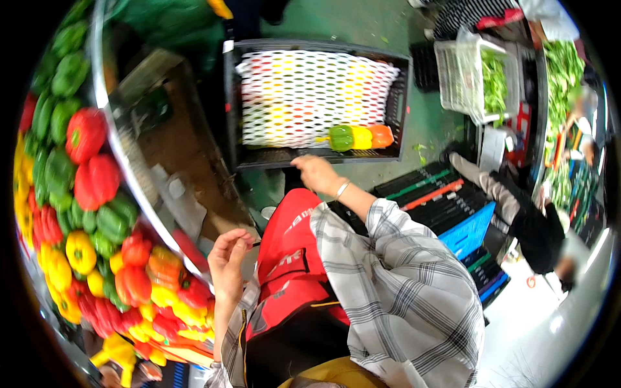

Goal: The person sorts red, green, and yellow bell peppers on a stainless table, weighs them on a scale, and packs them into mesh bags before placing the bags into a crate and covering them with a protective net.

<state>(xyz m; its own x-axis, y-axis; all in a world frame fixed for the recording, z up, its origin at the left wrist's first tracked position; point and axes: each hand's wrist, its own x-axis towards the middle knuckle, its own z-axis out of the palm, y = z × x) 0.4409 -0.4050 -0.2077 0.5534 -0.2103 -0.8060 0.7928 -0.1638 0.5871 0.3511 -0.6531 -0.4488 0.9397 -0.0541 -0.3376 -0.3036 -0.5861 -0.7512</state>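
In front of me is a black plastic crate (317, 45). White foam netting (310, 94) covers most of its contents, and red and yellow show through the holes. At its near right side a green bell pepper (341, 138), a yellow bell pepper (362, 137) and an orange bell pepper (381, 136) lie in a row, uncovered. My right hand (317, 174) is closed with its fingers at the crate's near rim. My left hand (229, 257) is raised beside my red apron, fingers curled in to the thumb; a small dark bit shows by the fingertips.
To the left, a metal-edged display (123, 149) holds heaped bell peppers (116, 220). Stacked black crates (427, 200) and a blue crate (469, 231) stand at the right. Beyond them are a white basket (456, 81) of greens and another person (533, 233).
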